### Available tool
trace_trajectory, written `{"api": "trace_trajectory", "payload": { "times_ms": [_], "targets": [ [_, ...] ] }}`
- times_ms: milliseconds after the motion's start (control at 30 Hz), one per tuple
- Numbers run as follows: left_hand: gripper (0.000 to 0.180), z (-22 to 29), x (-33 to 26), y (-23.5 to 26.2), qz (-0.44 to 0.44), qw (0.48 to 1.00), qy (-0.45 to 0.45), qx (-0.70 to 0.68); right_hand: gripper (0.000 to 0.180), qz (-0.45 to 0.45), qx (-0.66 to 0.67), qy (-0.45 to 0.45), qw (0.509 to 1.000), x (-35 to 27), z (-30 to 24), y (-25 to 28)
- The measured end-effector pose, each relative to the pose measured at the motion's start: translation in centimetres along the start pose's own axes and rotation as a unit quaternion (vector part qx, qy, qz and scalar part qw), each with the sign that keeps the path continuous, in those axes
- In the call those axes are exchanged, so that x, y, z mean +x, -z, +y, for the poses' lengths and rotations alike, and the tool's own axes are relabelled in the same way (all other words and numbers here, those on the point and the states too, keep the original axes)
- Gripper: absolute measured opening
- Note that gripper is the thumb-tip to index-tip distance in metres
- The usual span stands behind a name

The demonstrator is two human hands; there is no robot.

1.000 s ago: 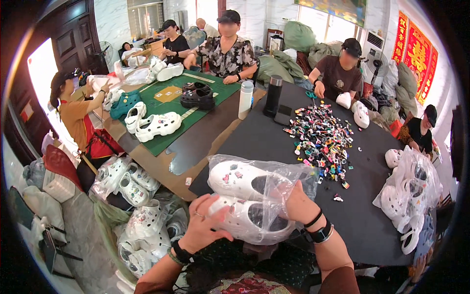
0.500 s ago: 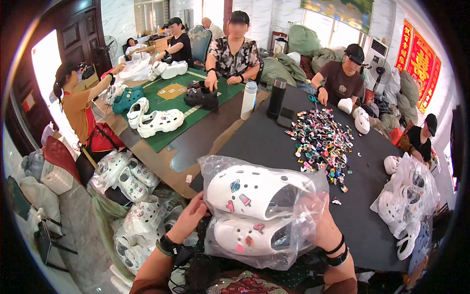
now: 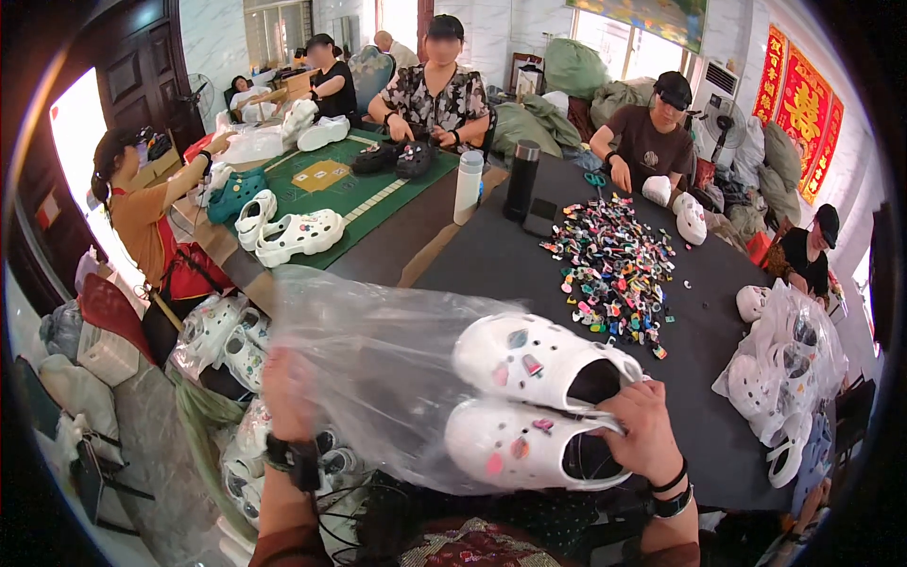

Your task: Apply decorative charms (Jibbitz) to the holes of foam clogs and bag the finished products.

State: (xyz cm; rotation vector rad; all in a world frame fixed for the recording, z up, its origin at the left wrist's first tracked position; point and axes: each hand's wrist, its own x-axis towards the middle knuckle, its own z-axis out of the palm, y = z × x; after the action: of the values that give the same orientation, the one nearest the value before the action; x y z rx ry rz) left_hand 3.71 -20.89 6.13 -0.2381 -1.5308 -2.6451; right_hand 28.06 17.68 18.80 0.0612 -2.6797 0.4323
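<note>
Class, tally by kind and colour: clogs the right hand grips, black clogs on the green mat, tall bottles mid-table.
White clogs in the right hand: 2
Black clogs on the green mat: 2
White bottle: 1
Black bottle: 1
Total: 6

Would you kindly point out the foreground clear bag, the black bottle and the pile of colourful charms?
Foreground clear bag [image 3: 373, 350]: head view, on its film.
Black bottle [image 3: 521, 185]: head view, on its body.
Pile of colourful charms [image 3: 614, 260]: head view, on its middle.
</note>
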Motion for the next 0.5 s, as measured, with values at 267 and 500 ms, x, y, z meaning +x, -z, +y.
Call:
{"api": "trace_trajectory", "payload": {
  "times_ms": [267,500],
  "targets": [
    [0.041,7.3,-0.9,6.5,0.200,0.725,-0.327,0.571,0.016,0.037,-0.014,-0.151,0.988,-0.7,3.0,-2.7],
    [0.045,7.0,-0.3,6.2,0.302,0.940,-0.150,0.046,0.032,-0.093,-0.151,-0.189,0.966,1.9,3.4,-6.1]
  ]
}}
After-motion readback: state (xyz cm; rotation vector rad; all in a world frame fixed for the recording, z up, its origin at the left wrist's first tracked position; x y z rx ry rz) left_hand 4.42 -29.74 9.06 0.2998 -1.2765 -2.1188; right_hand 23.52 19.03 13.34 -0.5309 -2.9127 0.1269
